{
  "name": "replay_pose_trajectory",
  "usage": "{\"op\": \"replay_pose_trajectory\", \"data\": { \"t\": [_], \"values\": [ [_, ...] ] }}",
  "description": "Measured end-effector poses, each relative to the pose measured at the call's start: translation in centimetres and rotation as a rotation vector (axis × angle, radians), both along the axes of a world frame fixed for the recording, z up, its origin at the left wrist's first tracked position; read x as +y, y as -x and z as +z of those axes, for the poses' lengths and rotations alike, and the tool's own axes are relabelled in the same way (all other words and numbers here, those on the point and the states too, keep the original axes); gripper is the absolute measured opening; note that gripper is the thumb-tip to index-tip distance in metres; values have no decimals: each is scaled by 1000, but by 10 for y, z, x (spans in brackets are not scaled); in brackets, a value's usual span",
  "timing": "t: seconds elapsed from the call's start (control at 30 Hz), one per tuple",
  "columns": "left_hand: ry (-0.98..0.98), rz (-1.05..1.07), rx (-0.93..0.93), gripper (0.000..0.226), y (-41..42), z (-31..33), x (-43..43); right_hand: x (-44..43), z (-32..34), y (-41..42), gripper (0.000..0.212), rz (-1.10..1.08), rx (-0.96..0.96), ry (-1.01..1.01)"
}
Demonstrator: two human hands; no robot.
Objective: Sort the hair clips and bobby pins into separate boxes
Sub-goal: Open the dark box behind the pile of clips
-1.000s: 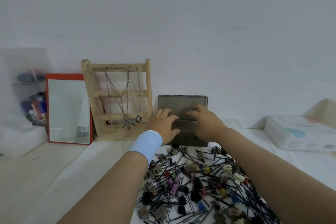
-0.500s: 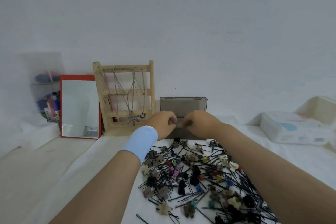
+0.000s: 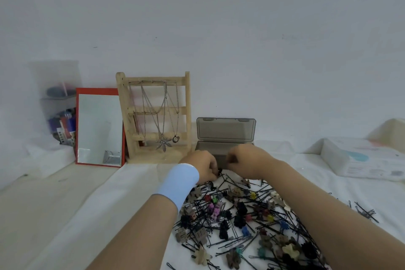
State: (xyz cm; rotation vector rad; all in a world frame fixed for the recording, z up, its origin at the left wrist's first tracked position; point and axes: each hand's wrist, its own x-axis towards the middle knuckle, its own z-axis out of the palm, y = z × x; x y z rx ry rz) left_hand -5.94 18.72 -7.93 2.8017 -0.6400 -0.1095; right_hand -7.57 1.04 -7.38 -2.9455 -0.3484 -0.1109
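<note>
Gathering items at the far edge of the pile is the step in hand. The left hand [image 3: 205, 166] and right hand [image 3: 247, 160] sit close together, just in front of the grey box [image 3: 225, 131], whose lid stands open against the wall. Fingers of both hands are curled inward. A small dark piece shows at the left fingertips, but whether either hand grasps anything cannot be told. The hair clips [image 3: 240, 218] and bobby pins [image 3: 366, 212] lie mixed on the white cloth [image 3: 131, 193]. Judged progress: early. The next move calls for isolating one type, lifting it clear of tangled pins, and releasing it into the box. A second box cannot be identified.
</note>
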Motion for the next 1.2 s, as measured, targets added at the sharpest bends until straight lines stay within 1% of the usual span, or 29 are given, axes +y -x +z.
{"op": "replay_pose_trajectory", "data": {
  "t": [0.07, 0.2, 0.27, 0.3, 0.33, 0.37, 0.4, 0.47, 0.53, 0.57, 0.63, 0.7, 0.73, 0.77, 0.83, 0.87, 0.93, 1.0, 1.07, 1.13, 1.2],
  "values": [
    [22, -15, 5, 8, -1, 2, 1, -5, 6, -3, 18, -48, -57, -77],
    [163, -4, -11, 4, -6, 13, 5, -14, 13, -15, 18, -163, -171, -219],
    [257, 23, -21, 7, -10, 18, 7, -17, 16, -19, 23, -178, -174, -253],
    [315, 34, -24, 10, -12, 20, 8, -17, 16, -20, 29, -176, -161, -263],
    [362, 43, -46, 14, -15, 22, 7, -17, 16, -21, 34, -171, -151, -269],
    [395, 53, -86, 16, -18, 24, 7, -16, 16, -21, 34, -167, -150, -270],
    [422, 60, -123, 17, -21, 24, 5, -16, 15, -22, 30, -163, -157, -263],
    [461, 49, -135, 22, -24, 23, 1, -15, 14, -19, 20, -135, -159, -220],
    [437, 23, -144, 28, -24, 20, -5, -14, 15, -12, 17, -84, -85, -165],
    [410, 15, -170, 25, -23, 18, -8, -15, 17, -8, 16, -56, -36, -124],
    [373, -5, -197, 12, -19, 17, -12, -15, 18, -1, 14, -21, 21, -40],
    [302, -32, -122, 13, -16, 17, -13, -16, 17, 3, 11, -24, 60, -3],
    [230, -48, -64, 12, -14, 17, -14, -17, 15, 5, 14, -32, 92, 8],
    [153, -65, -15, 14, -10, 17, -15, -18, 13, 6, 20, -39, 130, 18],
    [33, -80, 36, 26, -5, 12, -18, -20, 6, 8, 31, -50, 199, 47],
    [-9, -87, 39, 31, -4, 9, -20, -21, 3, 8, 31, -49, 213, 52],
    [-60, -98, 31, 33, -3, 1, -23, -24, -3, 7, 24, -37, 219, 28],
    [-47, -101, 26, 28, -3, -3, -23, -26, -2, 8, 18, -29, 209, -11],
    [-2, -99, 21, 22, -5, -3, -22, -28, 3, 9, 21, -30, 174, -94],
    [81, -68, -2, 16, -8, 0, -19, -30, 7, 8, 26, -48, 78, -187],
    [189, -15, -72, 14, -13, 4, -16, -31, 7, 4, 28, -93, -50, -305]
  ]
}}
